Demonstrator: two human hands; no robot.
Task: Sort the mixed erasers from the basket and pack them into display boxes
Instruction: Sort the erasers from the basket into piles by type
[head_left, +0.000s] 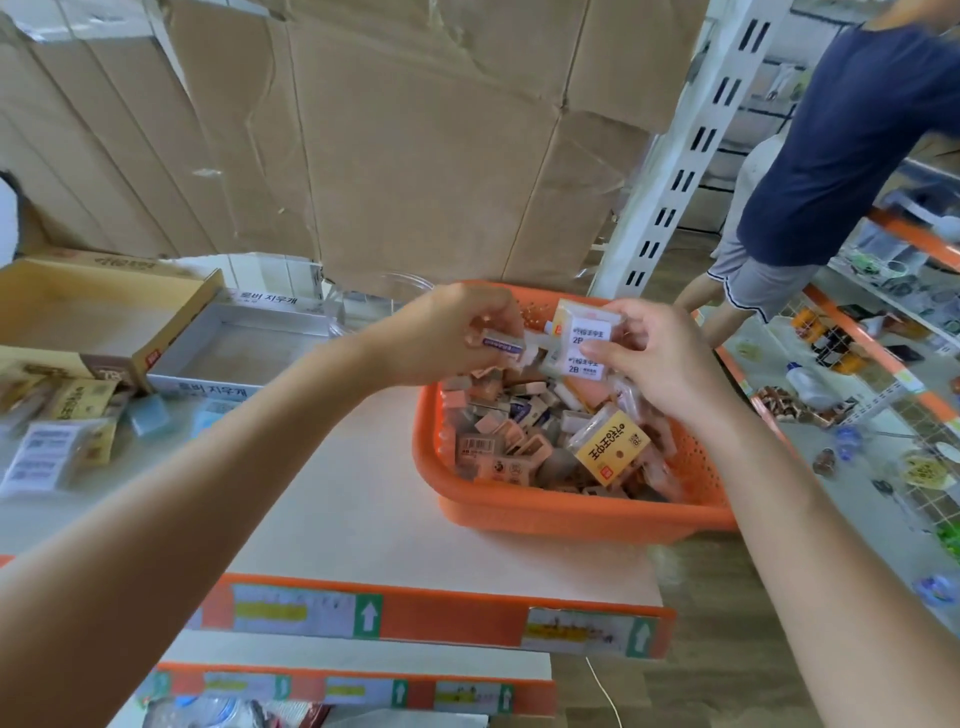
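In the head view, your left hand (457, 332) hangs over the upper left corner of the orange basket (571, 512). Its fingers pinch a small eraser (500, 347) with a blue-banded sleeve. Your right hand (662, 358), just right of it above the basket's far side, grips wrapped 2B packs (581, 340). The hands nearly meet at frame centre. Below them the mixed erasers (524, 431) fill the basket. At frame left, well apart from both hands, sit the open tan display box (176, 327) and grey display box (208, 388).
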